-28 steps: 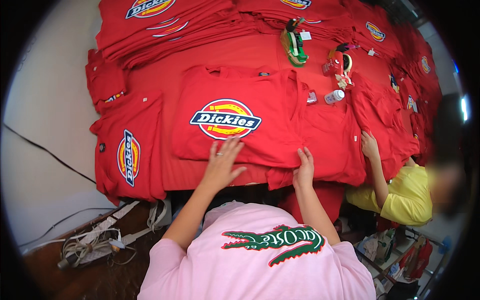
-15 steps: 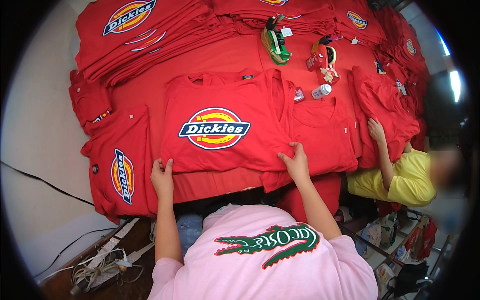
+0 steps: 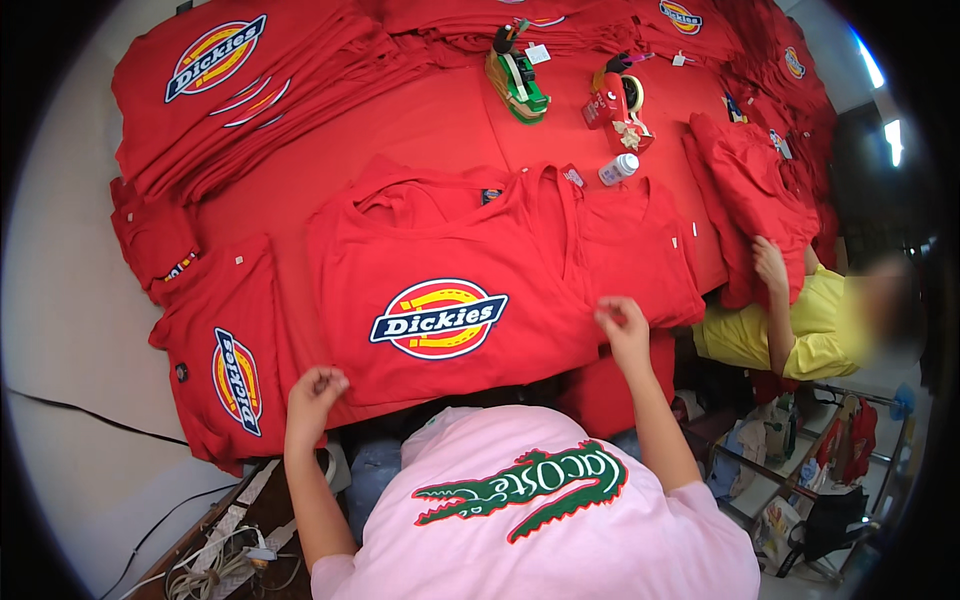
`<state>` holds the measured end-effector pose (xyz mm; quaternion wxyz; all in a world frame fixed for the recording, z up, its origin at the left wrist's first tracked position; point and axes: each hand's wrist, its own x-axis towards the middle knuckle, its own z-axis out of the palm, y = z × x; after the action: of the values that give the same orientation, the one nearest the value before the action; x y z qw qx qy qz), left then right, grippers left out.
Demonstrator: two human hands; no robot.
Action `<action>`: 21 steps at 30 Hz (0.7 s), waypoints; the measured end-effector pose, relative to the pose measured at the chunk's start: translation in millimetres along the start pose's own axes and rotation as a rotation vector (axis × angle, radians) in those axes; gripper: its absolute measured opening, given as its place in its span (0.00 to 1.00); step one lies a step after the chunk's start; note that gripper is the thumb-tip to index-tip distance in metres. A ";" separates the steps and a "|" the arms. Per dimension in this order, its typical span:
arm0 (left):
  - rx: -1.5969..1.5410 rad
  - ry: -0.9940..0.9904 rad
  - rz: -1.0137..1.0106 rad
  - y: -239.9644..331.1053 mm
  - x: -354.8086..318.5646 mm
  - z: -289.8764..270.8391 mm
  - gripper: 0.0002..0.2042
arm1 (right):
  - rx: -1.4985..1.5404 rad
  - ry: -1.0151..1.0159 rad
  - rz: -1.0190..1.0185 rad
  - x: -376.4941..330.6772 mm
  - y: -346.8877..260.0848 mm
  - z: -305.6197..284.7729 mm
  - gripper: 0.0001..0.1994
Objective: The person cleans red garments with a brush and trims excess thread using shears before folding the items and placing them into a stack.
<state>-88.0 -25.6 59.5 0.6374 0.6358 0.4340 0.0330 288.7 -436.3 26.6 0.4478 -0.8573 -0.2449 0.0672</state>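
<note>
A red T-shirt (image 3: 480,270) with a yellow, blue and white horseshoe print lies in front of me, its neckline on the far side. My left hand (image 3: 315,395) is closed, with curled fingers at the shirt's near left corner. At the shirt's right edge, my right hand (image 3: 627,335) has thumb and bent fingers drawn together. The fabric right under the fingertips is hard to make out. Partly beneath the shirt on the right lies another red garment (image 3: 640,235). A red shirt (image 3: 225,330) with the same print rests to the left.
Large stacks of red shirts (image 3: 270,80) line the far side. A green tape dispenser (image 3: 518,85), a red tape dispenser (image 3: 618,110) and a white bottle (image 3: 619,169) stand on the red-covered table (image 3: 430,115). At right, a person in a yellow top (image 3: 790,320) handles a red garment (image 3: 745,190). Cables (image 3: 215,560) lie lower left.
The printed shirt has slid toward me and its neckline has loosened. My left hand has come nearer my body; my right hand has shifted rightward. The view has moved slightly.
</note>
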 end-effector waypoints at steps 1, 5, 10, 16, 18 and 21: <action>-0.014 0.049 0.050 5.1 17.3 7.5 0.13 | 0.265 -0.005 0.216 21.1 -4.4 10.4 0.12; -0.219 0.226 0.136 58.6 87.1 36.0 0.19 | 0.913 -0.069 0.487 133.1 -65.8 64.4 0.18; -0.242 0.291 0.265 84.4 142.7 59.7 0.19 | 0.918 -0.167 0.599 201.8 -85.7 121.5 0.13; -0.314 0.215 0.279 49.8 136.5 56.2 0.15 | 1.239 -0.342 0.453 156.8 -106.8 80.7 0.08; -0.356 0.201 0.266 38.3 131.3 50.2 0.13 | 1.209 -0.239 0.532 141.2 -127.5 66.2 0.11; -0.386 0.187 0.233 34.5 126.3 46.4 0.12 | 1.209 -0.332 0.458 131.1 -121.7 54.7 0.18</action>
<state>35.6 19.7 15.2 0.6960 0.5422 0.4006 0.2472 340.8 -274.8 105.4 0.7804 -0.4640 -0.0415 0.4170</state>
